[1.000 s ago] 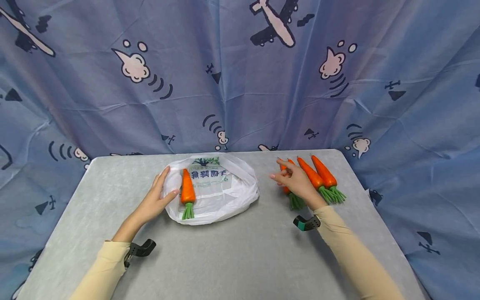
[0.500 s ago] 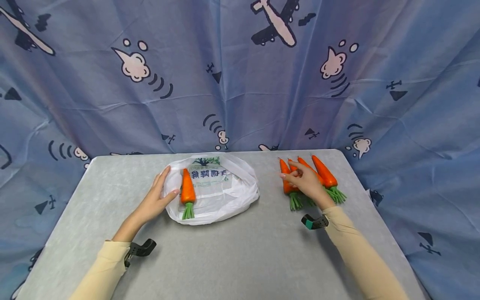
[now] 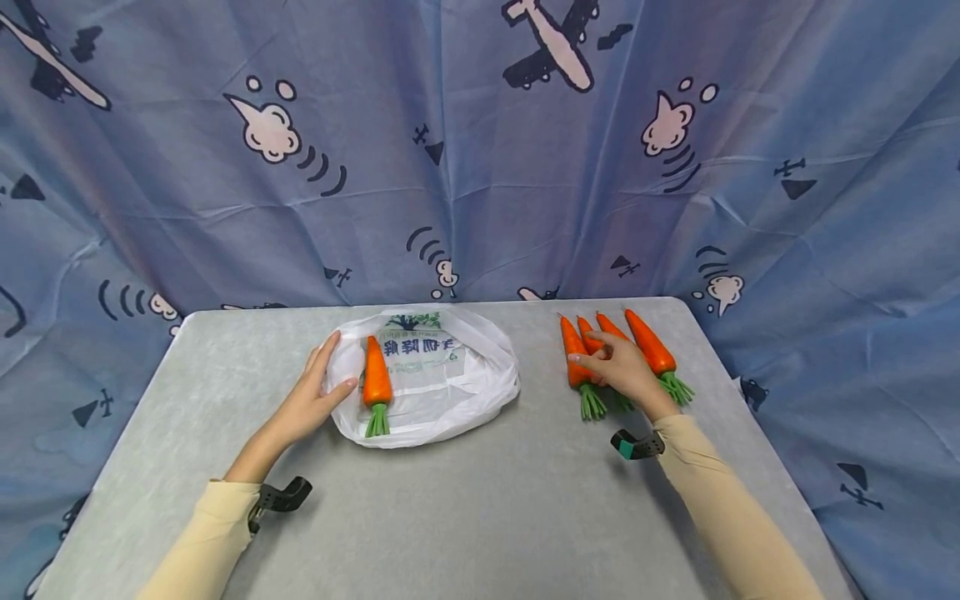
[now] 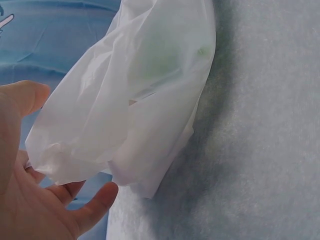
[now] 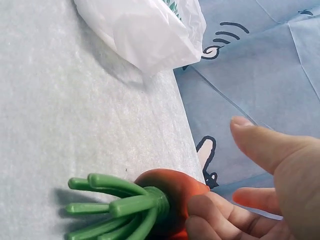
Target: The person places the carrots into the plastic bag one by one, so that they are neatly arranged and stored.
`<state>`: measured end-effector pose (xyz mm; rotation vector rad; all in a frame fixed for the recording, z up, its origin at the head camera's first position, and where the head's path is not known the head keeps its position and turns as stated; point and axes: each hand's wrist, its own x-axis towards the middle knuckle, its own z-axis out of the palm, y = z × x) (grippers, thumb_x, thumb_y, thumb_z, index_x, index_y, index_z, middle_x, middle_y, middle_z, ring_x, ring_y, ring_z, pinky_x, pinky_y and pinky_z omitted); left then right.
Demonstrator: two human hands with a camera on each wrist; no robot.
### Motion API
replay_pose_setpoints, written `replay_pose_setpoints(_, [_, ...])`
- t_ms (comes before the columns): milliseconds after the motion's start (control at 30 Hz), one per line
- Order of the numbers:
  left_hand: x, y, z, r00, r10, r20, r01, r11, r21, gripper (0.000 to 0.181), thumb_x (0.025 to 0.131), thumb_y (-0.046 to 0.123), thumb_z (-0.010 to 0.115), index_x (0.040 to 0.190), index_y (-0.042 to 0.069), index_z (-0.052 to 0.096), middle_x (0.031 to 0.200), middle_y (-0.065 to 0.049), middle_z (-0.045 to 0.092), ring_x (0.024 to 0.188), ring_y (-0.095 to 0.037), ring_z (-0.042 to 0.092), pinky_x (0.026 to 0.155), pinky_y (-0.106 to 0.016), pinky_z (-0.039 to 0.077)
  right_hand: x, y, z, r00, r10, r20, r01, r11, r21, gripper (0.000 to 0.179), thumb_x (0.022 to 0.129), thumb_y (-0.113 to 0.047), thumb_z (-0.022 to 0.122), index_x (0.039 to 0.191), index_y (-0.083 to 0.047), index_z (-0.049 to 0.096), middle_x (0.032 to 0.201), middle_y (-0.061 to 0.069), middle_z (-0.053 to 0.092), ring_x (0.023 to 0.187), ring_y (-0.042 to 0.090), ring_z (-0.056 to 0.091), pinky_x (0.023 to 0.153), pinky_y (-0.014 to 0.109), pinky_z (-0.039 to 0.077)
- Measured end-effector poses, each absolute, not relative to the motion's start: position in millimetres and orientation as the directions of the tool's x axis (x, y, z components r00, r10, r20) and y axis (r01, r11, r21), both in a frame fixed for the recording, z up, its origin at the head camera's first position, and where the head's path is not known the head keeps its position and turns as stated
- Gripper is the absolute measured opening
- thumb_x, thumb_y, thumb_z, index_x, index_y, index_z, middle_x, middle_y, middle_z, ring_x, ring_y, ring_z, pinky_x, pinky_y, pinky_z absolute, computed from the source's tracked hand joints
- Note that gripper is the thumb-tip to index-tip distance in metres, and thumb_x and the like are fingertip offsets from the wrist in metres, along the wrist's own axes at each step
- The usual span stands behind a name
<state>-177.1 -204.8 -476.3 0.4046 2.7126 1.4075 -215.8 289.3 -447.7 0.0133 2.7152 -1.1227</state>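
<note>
A white plastic bag (image 3: 483, 379) lies spread with its mouth open at mid-table, and one orange carrot (image 3: 377, 379) with green stalks lies inside. My left hand (image 3: 303, 404) touches the bag's left rim, thumb and fingers spread; in the left wrist view the thin plastic (image 4: 95, 130) stands between thumb and fingers. At the right, several more carrots lie side by side. My right hand (image 3: 630, 371) is over the middle ones, fingertips at the second carrot (image 3: 585, 328), partly covering it. In the right wrist view its fingers meet a carrot (image 5: 162, 182) while the thumb stays apart.
A grey table (image 3: 450, 525) carries everything, its far edge close behind the bag and carrots. The leftmost carrot (image 3: 572, 350) and rightmost carrot (image 3: 651, 342) flank my right hand. A blue patterned curtain (image 3: 480, 208) hangs behind the table.
My right hand has moved right and slightly down, from over the leftmost carrot to the second one, uncovering the leftmost. The left hand, bag and carrot inside have stayed put.
</note>
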Motion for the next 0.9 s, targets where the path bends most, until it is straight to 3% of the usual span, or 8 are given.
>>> replay_pose_setpoints(700, [-176.6, -204.8, -477.9, -0.966, 0.251, 0.060, 0.196, 0.558, 0.806, 0.083, 0.099, 0.024, 0.060, 0.161, 0.015, 0.005, 0.160, -0.025, 0.017, 0.146, -0.046, 0.024, 0.117, -0.067, 0.020, -216.7, 290.5, -451.8, -0.977, -0.065, -0.203, 0.087, 0.748, -0.658, 0.077, 0.090, -0.043, 0.070, 0.148, -0.001, 0.042, 0.066, 0.004, 0.060, 0.061, 0.023, 0.063, 0.062, 0.030, 0.053])
replay_pose_setpoints(900, [-177.1, -204.8, -480.2, -0.966, 0.253, 0.059, 0.196, 0.557, 0.807, 0.083, 0.099, 0.025, 0.060, 0.161, 0.016, 0.005, 0.160, -0.025, 0.018, 0.146, -0.045, 0.023, 0.117, -0.068, 0.020, -217.2, 287.6, -453.1, -0.974, -0.063, -0.216, 0.106, 0.720, -0.686, 0.083, 0.087, -0.050, 0.071, 0.149, -0.003, 0.042, 0.065, 0.001, 0.056, 0.061, 0.022, 0.062, 0.063, 0.029, 0.052])
